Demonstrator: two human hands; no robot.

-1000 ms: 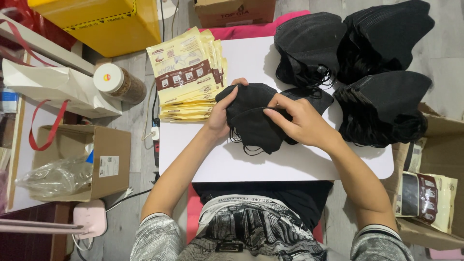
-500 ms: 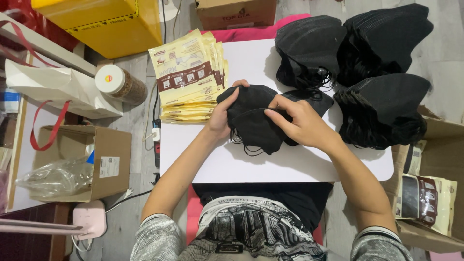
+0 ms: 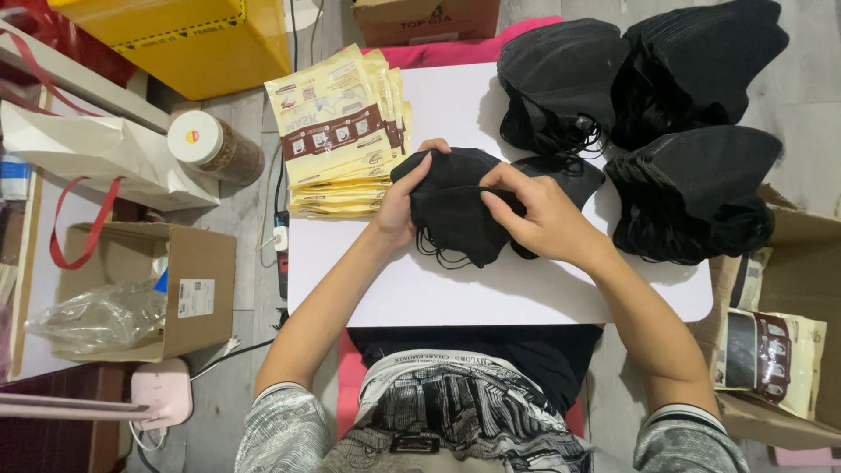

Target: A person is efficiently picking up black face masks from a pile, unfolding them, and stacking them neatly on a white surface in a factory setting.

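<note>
On the white table [image 3: 438,293], black mask stacks [image 3: 666,114] sit far right and yellow pouches [image 3: 337,131] far left. At centre, the left hand [image 3: 399,210] and right hand [image 3: 539,215] pinch closed on a small bunch of masks [image 3: 455,215], seemingly squaring it up; sliding it into a pouch would call for one hand freed.

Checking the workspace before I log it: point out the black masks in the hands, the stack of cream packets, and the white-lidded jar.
Black masks [image 3: 455,215], head view, on the folded fabric between both hands.
Cream packets [image 3: 337,123], head view, top packet's face.
Jar [image 3: 194,137], head view, its white lid.
</note>
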